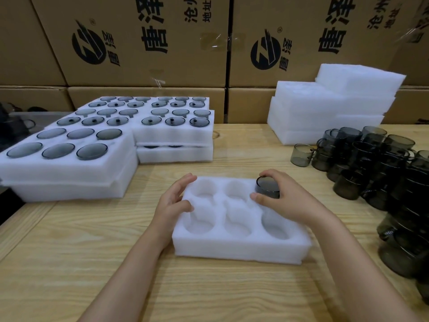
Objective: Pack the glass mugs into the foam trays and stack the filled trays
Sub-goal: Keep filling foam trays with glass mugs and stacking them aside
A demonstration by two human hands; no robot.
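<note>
Fingers: right hand (pixel 286 202) clamps the mug (pixel 267 187); left hand (pixel 173 202) rests, fingers spread, on the left edge of the tray (pixel 236 252).
Table (pixel 92 252): bare wood left of and before the tray.
Tray: five pockets empty.
Mug: far right pocket.

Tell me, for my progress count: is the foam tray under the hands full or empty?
Nearly empty: the foam tray has six pockets, five show bare foam; the right hand grips one mug at the far-right pocket.
</note>
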